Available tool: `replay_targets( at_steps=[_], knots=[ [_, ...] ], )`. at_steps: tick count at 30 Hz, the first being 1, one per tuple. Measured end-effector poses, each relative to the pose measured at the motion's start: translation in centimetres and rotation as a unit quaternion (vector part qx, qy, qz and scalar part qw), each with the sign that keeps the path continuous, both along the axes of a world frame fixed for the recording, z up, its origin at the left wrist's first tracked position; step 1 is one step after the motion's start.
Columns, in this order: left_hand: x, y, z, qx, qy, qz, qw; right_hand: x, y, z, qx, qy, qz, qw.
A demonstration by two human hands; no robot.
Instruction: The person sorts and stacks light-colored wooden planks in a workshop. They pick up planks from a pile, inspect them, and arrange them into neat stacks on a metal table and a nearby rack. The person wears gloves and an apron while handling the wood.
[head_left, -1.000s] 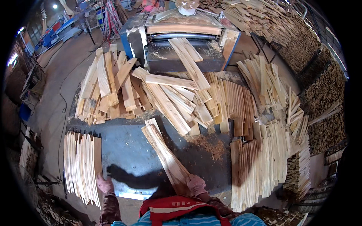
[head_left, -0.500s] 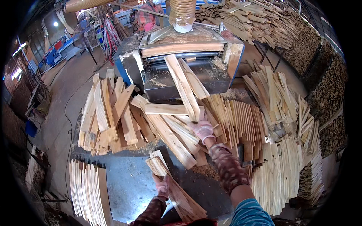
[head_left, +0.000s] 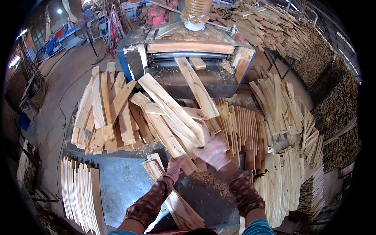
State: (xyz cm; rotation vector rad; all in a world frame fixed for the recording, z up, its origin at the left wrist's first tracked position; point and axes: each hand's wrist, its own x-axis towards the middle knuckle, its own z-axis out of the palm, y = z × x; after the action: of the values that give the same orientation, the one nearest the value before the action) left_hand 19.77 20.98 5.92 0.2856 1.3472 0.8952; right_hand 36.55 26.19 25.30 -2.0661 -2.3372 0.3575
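My right hand (head_left: 213, 150), in a pale pinkish work glove, grips the near end of a light wooden plank (head_left: 168, 105). That plank slants up and left above a loose heap of planks, its far end before the planer (head_left: 192, 43). My gloved left hand (head_left: 174, 169) is at the near end of another plank (head_left: 166, 135) in the heap; its fingers are blurred and partly hidden, so their grip is unclear. Below my left forearm lie a few stacked planks (head_left: 182, 211). One more plank (head_left: 197, 88) slopes out of the planer, and a short wood piece (head_left: 197, 63) lies in its opening.
Loose planks (head_left: 103, 109) pile up on the left. A neat row of boards (head_left: 80, 194) stands at the metal table's (head_left: 121, 176) left edge. More rows (head_left: 280, 188) line the right side. Sawdust (head_left: 211, 182) is strewn between my arms. A ribbed duct (head_left: 194, 11) rises from the planer.
My right hand has drawn its plank off the planer's bed, toward me and left. My left hand has left the lower stack for the heap. Another plank reaches farther out of the planer.
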Motion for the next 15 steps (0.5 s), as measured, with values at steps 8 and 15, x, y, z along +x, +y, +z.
replay_targets(
  at_steps=[8,15],
  knots=[
    [-1.8,-1.8,6.7,0.09,-0.09,-0.045,0.991,1.9,11.2,2.2,0.045,-0.06,-0.036,0.997],
    [-5.1,-9.8,10.3,0.139,-0.19,0.028,0.972,-0.9,0.4,-1.8,-0.024,0.138,-0.052,0.989]
  ],
)
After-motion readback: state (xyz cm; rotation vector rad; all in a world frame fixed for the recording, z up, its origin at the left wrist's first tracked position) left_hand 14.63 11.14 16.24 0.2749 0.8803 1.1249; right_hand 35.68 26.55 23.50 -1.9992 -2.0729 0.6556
